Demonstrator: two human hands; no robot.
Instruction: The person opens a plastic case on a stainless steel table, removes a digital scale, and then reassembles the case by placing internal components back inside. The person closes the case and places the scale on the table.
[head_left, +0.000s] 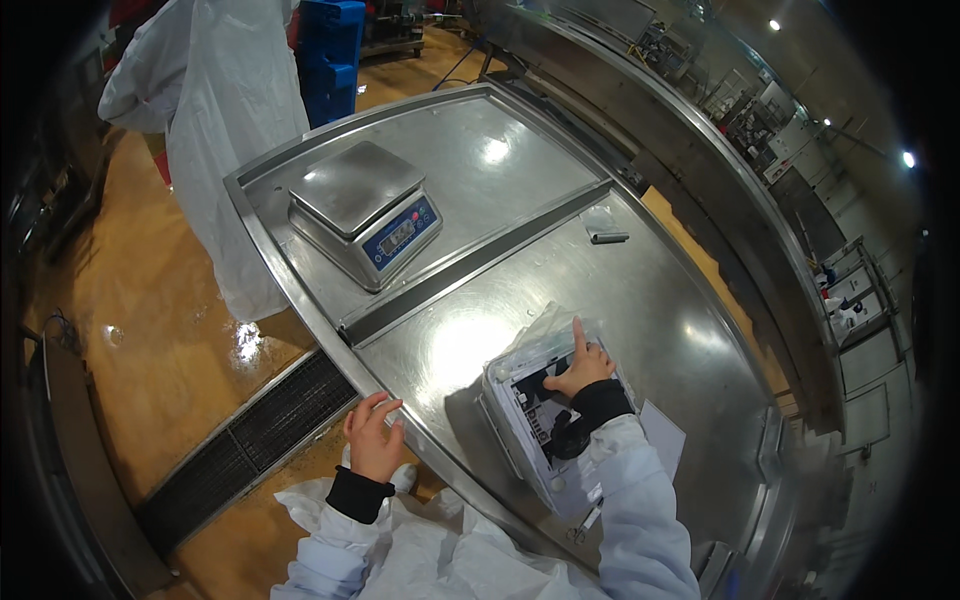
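White box [507, 422], set on the steel table [665, 310], is reached into by the right hand [583, 370].
Whether anything is gripped there cannot be told; the left hand [376, 443] is held apart, empty, fingers loosely curled. The box seems stiff, fairly light, best gripped by opposite rims.

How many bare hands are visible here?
2: the left hand by the metal table, the right hand at the opened white device. Hands of the co-worker are hidden.

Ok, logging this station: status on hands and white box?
Right hand at opening of white box. Left hand open, near table rim. White panel beside box, partly behind right sleeve.
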